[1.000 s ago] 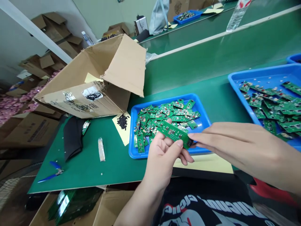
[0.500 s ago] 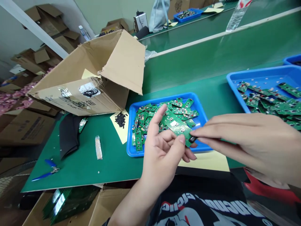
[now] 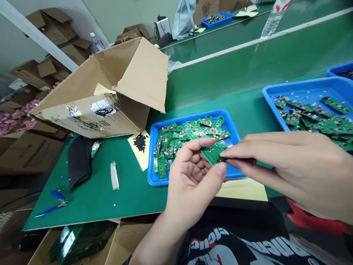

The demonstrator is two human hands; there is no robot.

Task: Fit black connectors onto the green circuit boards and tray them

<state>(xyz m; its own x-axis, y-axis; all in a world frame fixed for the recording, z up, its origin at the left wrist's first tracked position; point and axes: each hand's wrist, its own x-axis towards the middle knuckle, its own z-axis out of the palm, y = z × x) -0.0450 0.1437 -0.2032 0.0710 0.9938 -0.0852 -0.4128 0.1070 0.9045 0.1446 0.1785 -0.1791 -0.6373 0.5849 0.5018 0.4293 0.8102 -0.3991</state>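
A long green circuit board [image 3: 211,154] is held tilted above the near side of a blue tray [image 3: 151,162]. My left hand [image 3: 190,173] is closed around it, index finger curled over its face and thumb at the near end. The fingertips of my right hand [image 3: 278,162] pinch a small black part [image 3: 221,159] at that same end of the board. Whether the part is fixed to the board I cannot tell. Many small green circuit boards [image 3: 168,141] lie heaped in the tray behind the hands.
Another blue tray [image 3: 271,106] with circuit boards stands at the right. A cardboard box [image 3: 82,117] leans open at the left. Small black pieces [image 3: 139,142] lie on yellow paper [image 3: 145,160]. Blue-handled pliers [image 3: 59,202] and a black foam sheet [image 3: 79,162] are on the table's left.
My left index finger, stretched out before, is now bent over the board. The board has tilted in my grasp, and my right fingers stay at its black-part end.
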